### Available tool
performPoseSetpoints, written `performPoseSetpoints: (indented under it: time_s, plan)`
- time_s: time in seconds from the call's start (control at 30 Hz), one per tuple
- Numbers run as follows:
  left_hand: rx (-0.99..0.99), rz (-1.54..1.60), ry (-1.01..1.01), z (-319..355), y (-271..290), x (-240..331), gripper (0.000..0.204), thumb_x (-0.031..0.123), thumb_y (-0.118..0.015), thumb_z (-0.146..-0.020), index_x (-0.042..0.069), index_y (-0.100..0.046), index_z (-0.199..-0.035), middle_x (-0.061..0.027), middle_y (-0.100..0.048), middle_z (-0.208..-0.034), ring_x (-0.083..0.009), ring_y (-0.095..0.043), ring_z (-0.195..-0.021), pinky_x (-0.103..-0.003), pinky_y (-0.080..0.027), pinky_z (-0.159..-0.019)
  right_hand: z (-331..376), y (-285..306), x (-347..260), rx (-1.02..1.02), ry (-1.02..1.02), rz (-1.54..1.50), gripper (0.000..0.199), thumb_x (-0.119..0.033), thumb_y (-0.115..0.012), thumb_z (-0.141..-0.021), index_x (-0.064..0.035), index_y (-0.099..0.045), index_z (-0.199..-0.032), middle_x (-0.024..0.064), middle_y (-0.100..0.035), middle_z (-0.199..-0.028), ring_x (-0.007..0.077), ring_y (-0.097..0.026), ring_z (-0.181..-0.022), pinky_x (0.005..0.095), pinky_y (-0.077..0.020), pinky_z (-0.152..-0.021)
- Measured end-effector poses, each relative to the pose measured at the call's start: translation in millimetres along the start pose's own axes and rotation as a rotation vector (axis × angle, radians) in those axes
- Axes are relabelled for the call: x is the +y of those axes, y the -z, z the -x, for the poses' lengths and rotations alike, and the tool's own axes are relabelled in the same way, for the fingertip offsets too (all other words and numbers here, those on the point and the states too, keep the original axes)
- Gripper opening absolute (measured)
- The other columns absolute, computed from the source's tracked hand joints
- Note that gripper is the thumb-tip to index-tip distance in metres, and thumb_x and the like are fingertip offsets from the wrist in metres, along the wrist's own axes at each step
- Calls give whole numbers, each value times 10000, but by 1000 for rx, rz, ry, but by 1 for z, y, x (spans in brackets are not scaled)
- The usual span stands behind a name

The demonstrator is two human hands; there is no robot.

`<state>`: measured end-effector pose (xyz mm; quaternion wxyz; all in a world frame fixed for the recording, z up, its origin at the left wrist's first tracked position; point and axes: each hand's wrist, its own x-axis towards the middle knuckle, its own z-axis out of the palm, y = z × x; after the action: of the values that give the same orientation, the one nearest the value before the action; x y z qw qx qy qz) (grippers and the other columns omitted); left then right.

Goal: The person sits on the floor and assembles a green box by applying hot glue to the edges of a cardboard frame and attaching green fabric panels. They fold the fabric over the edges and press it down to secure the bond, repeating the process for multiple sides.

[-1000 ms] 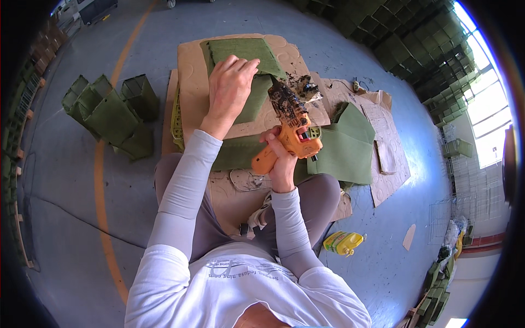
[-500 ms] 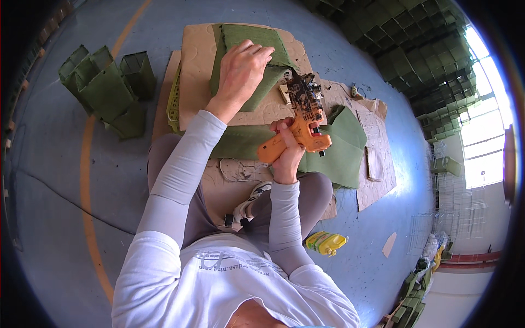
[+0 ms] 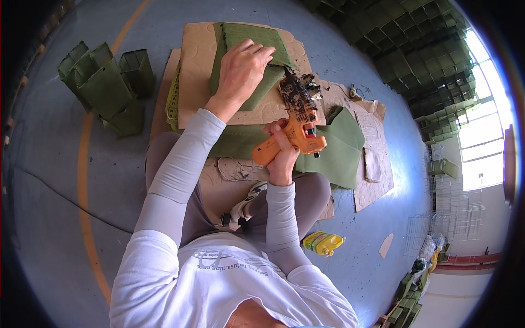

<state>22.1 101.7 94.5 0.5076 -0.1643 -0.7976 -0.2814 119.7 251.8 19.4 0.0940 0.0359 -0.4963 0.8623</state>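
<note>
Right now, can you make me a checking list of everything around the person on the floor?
Surface: brown cardboard sheet on a blue-grey floor.
Job's things: orange glue gun, tip crusted dark; folded green felt piece.
Clutter: flat green felt, yellow bottle, cardboard scraps.
Hands: left hand presses the felt piece; right hand grips the glue gun.
Cables: nothing seen.
Surroundings: green felt boxes at left, stacked ones by a window.
</note>
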Motion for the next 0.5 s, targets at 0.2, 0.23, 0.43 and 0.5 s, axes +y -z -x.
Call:
performPoseSetpoints:
  time_s: [0.2, 0.23, 0.43, 0.5]
  plan:
    - [-9, -17, 0, 0, 0, 0, 159, 93, -675, -767, 47, -674, -919, -50, -647, -770, -205, -577, -730, -320, -488, -650, 2, 2, 5, -35, -28, 2, 255, 22, -608, -800, -26, -518, -1034, 45, -551, -875, 184, -572, -757, 298, -448, -708]
    - [-11, -20, -1, 0, 0, -1, 160, 94, -675, -768, 47, -674, -920, -50, -648, -773, -205, -578, -732, -319, -488, -651, 2, 1, 5, -31, -23, -5, 257, 22, -609, -799, -26, -517, -1035, 45, -551, -876, 184, -572, -757, 298, -448, -708]
    - [-11, -17, -10, 1, 2, -1, 165, 95, -675, -768, 45, -672, -925, -50, -649, -772, -206, -579, -734, -317, -488, -654, -2, 0, 0, 28, 14, -16, 277, 25, -609, -795, -25, -515, -1051, 46, -553, -878, 183, -573, -755, 296, -449, -702]
    - [-19, -18, -6, 1, 2, -1, 165, 94, -675, -768, 44, -671, -925, -50, -649, -771, -205, -579, -734, -316, -489, -654, -4, 1, -1, 39, 24, -7, 283, 27, -609, -794, -24, -514, -1056, 46, -553, -876, 183, -572, -756, 295, -448, -700]
